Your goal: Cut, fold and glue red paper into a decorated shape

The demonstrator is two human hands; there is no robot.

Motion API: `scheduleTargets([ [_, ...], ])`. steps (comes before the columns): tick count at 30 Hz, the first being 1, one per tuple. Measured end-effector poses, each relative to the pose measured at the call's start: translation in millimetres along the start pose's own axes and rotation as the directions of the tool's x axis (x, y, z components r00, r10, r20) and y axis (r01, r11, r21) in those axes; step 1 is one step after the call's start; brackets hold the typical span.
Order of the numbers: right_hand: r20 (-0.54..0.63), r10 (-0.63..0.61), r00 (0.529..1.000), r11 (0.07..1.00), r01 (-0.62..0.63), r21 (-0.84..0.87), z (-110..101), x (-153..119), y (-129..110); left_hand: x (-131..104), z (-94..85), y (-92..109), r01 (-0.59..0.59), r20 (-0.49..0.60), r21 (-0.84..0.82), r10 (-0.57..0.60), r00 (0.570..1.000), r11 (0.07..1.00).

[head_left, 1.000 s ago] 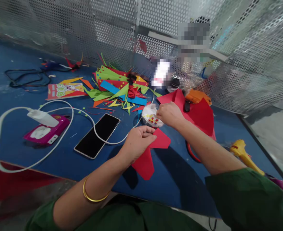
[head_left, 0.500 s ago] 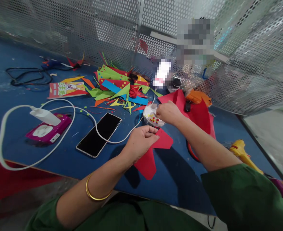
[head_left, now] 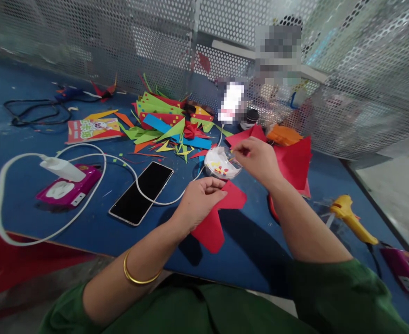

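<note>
My left hand (head_left: 200, 202) is closed on a red paper cutout (head_left: 213, 227) with broad, blunt-ended lobes, holding it just above the blue table. Beyond it stands a small round clear dish (head_left: 221, 175) lined with white, with several tiny red and yellow paper bits (head_left: 221, 170) inside. My right hand (head_left: 256, 157) hovers at the dish's right rim, thumb and fingers pinched together. A tiny yellow speck, seemingly a paper piece (head_left: 232, 151), shows at its fingertips.
A black-screened phone (head_left: 142, 194) and a white cable (head_left: 162, 204) lie left, near a purple power strip (head_left: 68, 185). Coloured paper scraps (head_left: 169, 127) are heaped behind. Folded red paper (head_left: 293, 162) and a yellow glue gun (head_left: 350, 218) lie right. A perforated metal screen (head_left: 155, 41) stands behind.
My right hand has lifted out of the dish and moved slightly up and right, uncovering more of the dish. My left hand keeps hold of the red cutout.
</note>
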State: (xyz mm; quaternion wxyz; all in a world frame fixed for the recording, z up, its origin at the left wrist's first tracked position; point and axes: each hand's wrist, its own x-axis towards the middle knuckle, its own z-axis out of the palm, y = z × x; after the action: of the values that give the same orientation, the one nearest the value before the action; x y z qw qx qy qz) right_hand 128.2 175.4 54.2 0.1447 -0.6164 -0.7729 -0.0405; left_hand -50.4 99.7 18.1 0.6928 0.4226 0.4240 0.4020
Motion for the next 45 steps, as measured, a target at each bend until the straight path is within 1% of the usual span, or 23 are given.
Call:
scheduleTargets([
  [1, -0.070, 0.068, 0.995, 0.980, -0.053, 0.193, -3.8, -11.8, 0.3, -0.5, 0.0, 0.4, -0.007, 0.000, -0.017, 0.007, 1.000, 1.000],
  [2, -0.107, 0.157, 0.982, 0.909, -0.102, 0.404, -6.9, -24.8, 0.9, -1.0, 0.1, 0.7, -0.014, -0.001, -0.030, 0.014, 1.000, 0.999],
  [3, -0.093, 0.245, 0.965, 0.802, -0.148, 0.578, -9.4, -38.3, 1.9, -1.3, 0.2, 1.1, -0.016, -0.004, -0.036, 0.016, 1.000, 0.999],
  [4, -0.049, 0.314, 0.948, 0.687, -0.191, 0.701, -11.4, -51.8, 3.1, -1.5, 0.5, 1.4, -0.013, -0.009, -0.039, 0.013, 1.000, 0.999],
  [5, 0.001, 0.359, 0.933, 0.593, -0.229, 0.772, -13.0, -64.6, 4.6, -1.4, 0.9, 1.6, -0.006, -0.013, -0.037, 0.005, 1.000, 0.999],
  [6, 0.049, 0.385, 0.921, 0.520, -0.261, 0.814, -14.5, -76.2, 6.1, -1.1, 1.6, 1.8, 0.000, -0.017, -0.031, -0.001, 1.000, 1.000],
  [8, 0.136, 0.410, 0.902, 0.404, -0.313, 0.859, -17.2, -94.6, 9.3, 0.3, 3.7, 2.3, -0.003, -0.032, 0.002, 0.004, 0.999, 1.000],
  [11, 0.292, 0.383, 0.877, 0.256, -0.404, 0.878, -21.0, -109.7, 13.5, 3.8, 9.4, 4.3, -0.051, -0.063, 0.105, 0.058, 0.996, 0.993],
  [13, 0.368, 0.345, 0.864, 0.190, -0.448, 0.873, -22.1, -113.8, 16.4, 5.8, 14.8, 7.3, -0.100, -0.079, 0.173, 0.115, 0.990, 0.980],
  [15, 0.390, 0.320, 0.863, 0.164, -0.456, 0.875, -21.0, -115.6, 19.7, 7.4, 21.4, 11.4, -0.156, -0.077, 0.243, 0.179, 0.981, 0.957],
  [17, 0.371, 0.317, 0.873, 0.151, -0.433, 0.889, -17.9, -116.7, 23.0, 9.3, 28.8, 15.6, -0.204, -0.054, 0.321, 0.233, 0.971, 0.925],
  [20, 0.319, 0.347, 0.882, 0.121, -0.380, 0.917, -12.4, -118.9, 27.3, 14.9, 40.2, 19.7, -0.242, -0.002, 0.413, 0.266, 0.964, 0.878],
  [23, 0.296, 0.405, 0.865, 0.065, -0.351, 0.934, -10.2, -121.5, 30.5, 24.0, 50.0, 20.2, -0.242, 0.019, 0.448, 0.262, 0.965, 0.860],
  [26, 0.271, 0.476, 0.836, 0.014, -0.316, 0.949, -11.7, -122.7, 33.3, 31.8, 57.1, 19.6, -0.267, 0.033, 0.419, 0.280, 0.959, 0.868],
  [29, 0.221, 0.532, 0.817, 0.012, -0.268, 0.963, -13.4, -122.0, 35.9, 33.8, 61.6, 20.3, -0.348, 0.120, 0.383, 0.328, 0.937, 0.855],
  [31, 0.202, 0.542, 0.816, 0.023, -0.255, 0.967, -13.2, -121.5, 37.3, 32.2, 63.2, 20.9, -0.332, 0.187, 0.410, 0.279, 0.942, 0.849],
  [33, 0.200, 0.526, 0.826, 0.052, -0.266, 0.963, -11.7, -121.9, 38.0, 29.8, 64.2, 20.6, -0.266, 0.218, 0.452, 0.184, 0.958, 0.851],
  [35, 0.150, 0.512, 0.846, 0.134, -0.251, 0.959, -9.5, -123.6, 37.7, 27.8, 64.9, 19.3, -0.214, 0.208, 0.478, 0.127, 0.970, 0.852],
  [38, -0.025, 0.504, 0.863, 0.340, -0.171, 0.925, -5.6, -127.4, 35.0, 26.3, 65.5, 16.7, -0.194, 0.163, 0.479, 0.130, 0.978, 0.856],
  [40, -0.108, 0.482, 0.869, 0.435, -0.131, 0.891, -3.2, -129.9, 32.1, 26.0, 65.2, 15.0, -0.189, 0.155, 0.449, 0.132, 0.979, 0.873],
  [42, -0.137, 0.462, 0.877, 0.468, -0.110, 0.877, -1.2, -131.7, 28.8, 26.0, 64.3, 13.3, -0.176, 0.162, 0.413, 0.118, 0.980, 0.894],
  [45, -0.152, 0.455, 0.877, 0.480, -0.098, 0.872, 0.6, -132.9, 24.6, 26.1, 62.0, 10.7, -0.171, 0.164, 0.394, 0.114, 0.980, 0.903],
])
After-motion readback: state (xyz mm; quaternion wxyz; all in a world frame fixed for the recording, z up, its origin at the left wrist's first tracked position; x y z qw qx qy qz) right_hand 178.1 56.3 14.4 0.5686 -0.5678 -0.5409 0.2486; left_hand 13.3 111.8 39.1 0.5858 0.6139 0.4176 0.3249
